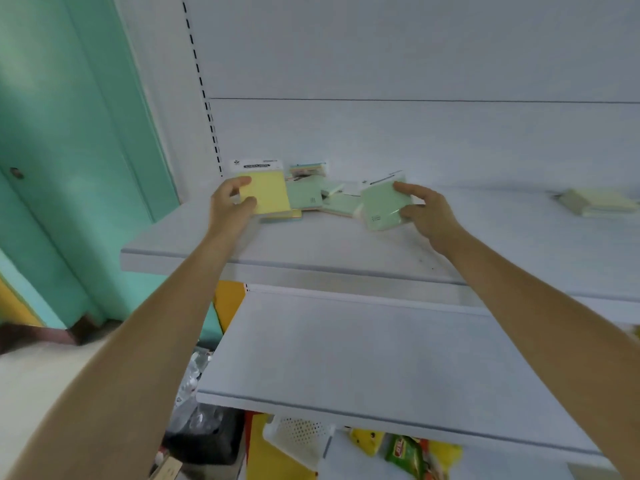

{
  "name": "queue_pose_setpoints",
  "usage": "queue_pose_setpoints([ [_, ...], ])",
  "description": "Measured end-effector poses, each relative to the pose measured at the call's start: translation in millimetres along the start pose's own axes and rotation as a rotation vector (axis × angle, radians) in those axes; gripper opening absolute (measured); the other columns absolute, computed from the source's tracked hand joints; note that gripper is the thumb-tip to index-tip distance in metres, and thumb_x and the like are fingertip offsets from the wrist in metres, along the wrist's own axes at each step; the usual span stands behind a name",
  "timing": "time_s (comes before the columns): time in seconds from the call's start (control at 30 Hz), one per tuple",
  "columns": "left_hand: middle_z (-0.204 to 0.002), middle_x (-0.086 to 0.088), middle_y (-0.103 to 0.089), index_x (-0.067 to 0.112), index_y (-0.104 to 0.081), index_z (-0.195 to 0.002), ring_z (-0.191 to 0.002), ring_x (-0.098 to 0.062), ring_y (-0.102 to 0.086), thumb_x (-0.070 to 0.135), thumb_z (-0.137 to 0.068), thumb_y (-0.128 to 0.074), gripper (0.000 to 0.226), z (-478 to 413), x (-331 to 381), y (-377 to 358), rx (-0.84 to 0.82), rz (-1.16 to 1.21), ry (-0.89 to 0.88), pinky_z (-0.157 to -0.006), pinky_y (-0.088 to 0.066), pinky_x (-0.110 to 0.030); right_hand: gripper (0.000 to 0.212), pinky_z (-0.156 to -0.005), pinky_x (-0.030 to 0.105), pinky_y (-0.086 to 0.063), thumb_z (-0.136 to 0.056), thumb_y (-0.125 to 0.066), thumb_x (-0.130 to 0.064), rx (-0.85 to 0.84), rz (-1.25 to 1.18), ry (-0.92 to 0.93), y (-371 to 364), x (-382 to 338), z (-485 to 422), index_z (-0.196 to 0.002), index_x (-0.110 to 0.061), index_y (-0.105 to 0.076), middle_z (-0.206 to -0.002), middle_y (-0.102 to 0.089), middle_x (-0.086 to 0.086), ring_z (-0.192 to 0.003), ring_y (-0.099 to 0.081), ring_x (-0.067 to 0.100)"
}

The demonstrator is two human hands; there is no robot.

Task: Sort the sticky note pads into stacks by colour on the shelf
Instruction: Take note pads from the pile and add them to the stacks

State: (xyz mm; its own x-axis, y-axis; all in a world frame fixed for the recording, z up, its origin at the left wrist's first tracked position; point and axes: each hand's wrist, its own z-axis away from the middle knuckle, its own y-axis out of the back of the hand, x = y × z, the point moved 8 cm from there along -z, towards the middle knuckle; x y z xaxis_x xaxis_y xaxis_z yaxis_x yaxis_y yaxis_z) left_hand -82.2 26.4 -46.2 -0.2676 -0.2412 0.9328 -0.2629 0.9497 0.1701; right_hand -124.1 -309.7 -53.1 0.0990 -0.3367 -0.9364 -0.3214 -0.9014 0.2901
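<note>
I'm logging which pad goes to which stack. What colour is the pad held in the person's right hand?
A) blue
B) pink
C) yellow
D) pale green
D: the right hand grips a green pad in its wrapper just above the upper shelf, while the left hand holds the yellow pad.

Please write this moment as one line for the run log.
left hand: holds yellow pad | right hand: holds green pad | pile: unsorted, between hands | yellow stack: far right on shelf
</note>
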Motion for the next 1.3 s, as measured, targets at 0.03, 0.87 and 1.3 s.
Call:
queue_pose_setpoints([
  [0.03, -0.113, 0.002, -0.051, 0.013, -0.058, -0.117, -0.111, -0.009, -0.045, 0.0, -0.08, -0.052, 0.04, 2, 8, -16, -0.038, -0.015, -0.028, -0.095, -0.042, -0.029, 0.053, -0.048, 0.002, -0.04, -0.079, -0.047, 0.008, 0.024, -0.019, -0.006, 10, 2, 4, -0.125, -0.018, -0.055, -0.112, -0.052, 0.005, -0.072, -0.052, 0.011],
  [0.87, -0.124, -0.015, -0.056, 0.007, -0.056, -0.119, -0.12, -0.021, -0.05, 0.001, -0.081, -0.056, 0.039, 188, 162, -478, -0.412, 0.097, -0.067, -0.1, -0.046, -0.046, 0.052, -0.08, 0.028, -0.042, -0.08, -0.048, 0.01, 0.375, -0.191, -0.154, 457, 133, 68, -0.122, -0.02, -0.057, -0.112, -0.052, 0.004, -0.09, -0.05, 0.018],
  [1.3, -0.129, -0.013, -0.056, 0.01, -0.051, -0.128, -0.118, -0.024, -0.053, 0.013, -0.082, -0.063, 0.048, 144, 165, -578, -0.466, -0.018, -0.058, -0.103, -0.044, -0.038, 0.052, -0.101, 0.051, -0.039, -0.08, -0.053, 0.007, 0.315, -0.163, -0.109, 489, 159, -4, -0.115, -0.031, -0.058, -0.108, -0.052, -0.001, -0.09, -0.045, 0.019],
])
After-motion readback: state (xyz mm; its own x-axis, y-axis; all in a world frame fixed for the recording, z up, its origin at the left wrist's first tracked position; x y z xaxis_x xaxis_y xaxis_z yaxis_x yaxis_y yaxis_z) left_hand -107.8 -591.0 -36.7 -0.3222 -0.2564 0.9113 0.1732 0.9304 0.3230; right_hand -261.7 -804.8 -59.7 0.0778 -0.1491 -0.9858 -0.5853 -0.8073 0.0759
